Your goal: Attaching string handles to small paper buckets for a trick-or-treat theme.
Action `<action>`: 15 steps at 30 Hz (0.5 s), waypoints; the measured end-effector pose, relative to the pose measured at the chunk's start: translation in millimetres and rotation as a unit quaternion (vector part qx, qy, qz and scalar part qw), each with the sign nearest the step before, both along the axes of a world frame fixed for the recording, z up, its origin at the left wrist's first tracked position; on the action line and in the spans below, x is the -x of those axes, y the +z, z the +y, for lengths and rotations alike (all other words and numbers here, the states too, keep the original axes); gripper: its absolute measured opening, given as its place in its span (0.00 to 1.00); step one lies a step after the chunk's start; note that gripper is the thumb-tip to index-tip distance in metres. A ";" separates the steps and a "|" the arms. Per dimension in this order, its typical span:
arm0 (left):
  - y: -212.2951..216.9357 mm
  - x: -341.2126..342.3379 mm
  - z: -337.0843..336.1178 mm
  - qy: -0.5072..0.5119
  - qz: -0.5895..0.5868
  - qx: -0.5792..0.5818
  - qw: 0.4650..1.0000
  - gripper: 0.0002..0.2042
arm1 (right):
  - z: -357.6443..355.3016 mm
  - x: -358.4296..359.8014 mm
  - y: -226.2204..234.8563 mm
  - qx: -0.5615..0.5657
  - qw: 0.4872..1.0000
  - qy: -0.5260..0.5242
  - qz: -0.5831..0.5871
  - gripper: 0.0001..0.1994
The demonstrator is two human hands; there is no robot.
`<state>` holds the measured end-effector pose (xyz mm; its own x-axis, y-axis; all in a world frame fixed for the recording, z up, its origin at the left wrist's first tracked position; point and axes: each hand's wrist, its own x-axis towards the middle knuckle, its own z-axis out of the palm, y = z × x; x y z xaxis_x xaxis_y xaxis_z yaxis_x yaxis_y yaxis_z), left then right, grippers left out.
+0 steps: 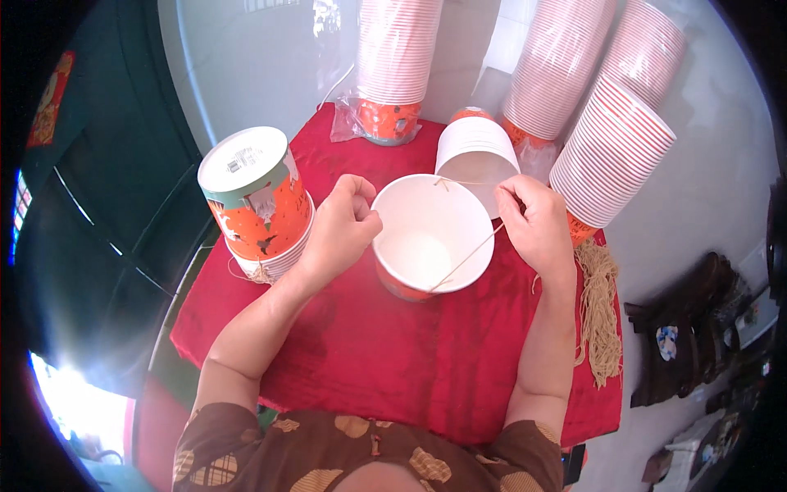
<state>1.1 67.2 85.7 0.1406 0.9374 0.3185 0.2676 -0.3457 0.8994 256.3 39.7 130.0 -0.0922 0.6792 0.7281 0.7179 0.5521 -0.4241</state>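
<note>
A paper bucket (434, 225), white inside with an orange outside, stands upright on the red cloth between my hands. A thin tan cord (463, 264) slants across its mouth from the near rim toward my right hand, and another strand runs along the far rim. My right hand (534, 221) is pinched on the cord just right of the bucket. At the left rim my left hand (340, 225) is closed with its fingertips curled; whatever they hold, if anything, is hidden. A small knot of cord shows at the inside far wall.
Upside-down stacked buckets (256, 197) stand at the left. A white bucket (478, 160) lies tipped behind mine. Tall wrapped stacks (398, 57) and a leaning stack (613, 152) line the back and right. A bundle of tan cords (600, 316) hangs over the right edge of the red cloth (352, 353).
</note>
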 end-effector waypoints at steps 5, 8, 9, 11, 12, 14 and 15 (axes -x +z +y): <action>9.2 0.7 -11.7 0.063 0.101 -0.182 0.976 0.17 | 2.3 -2.4 -1.8 -0.004 0.999 -0.054 -0.002 0.03; 1.5 2.6 -11.0 0.070 0.140 -0.251 0.955 0.18 | 7.7 0.0 -10.0 -0.006 0.997 -0.076 -0.021 0.07; -1.7 2.9 -8.5 0.076 0.146 -0.295 0.941 0.17 | 7.5 3.4 -10.4 -0.005 0.997 -0.079 -0.020 0.08; -4.0 1.1 -8.1 0.078 0.151 -0.340 0.925 0.16 | 7.0 6.8 -12.5 -0.012 0.997 -0.076 -0.020 0.11; -4.2 0.8 -8.3 0.102 0.157 -0.350 0.918 0.15 | 8.1 8.5 -13.4 -0.013 0.997 -0.078 -0.018 0.11; -6.3 -0.5 -9.3 0.124 0.165 -0.361 0.910 0.14 | 10.6 12.1 -15.4 -0.022 0.999 -0.044 0.016 0.09; -8.3 -2.6 -10.1 0.139 0.136 -0.361 0.912 0.13 | 13.4 12.9 -18.2 -0.022 0.999 -0.045 0.018 0.09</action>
<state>3.8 57.1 77.4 0.0950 0.5089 0.8556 0.6142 -0.7063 0.3520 243.3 53.1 111.8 -0.0062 0.6515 0.7586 0.7499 0.5048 -0.4275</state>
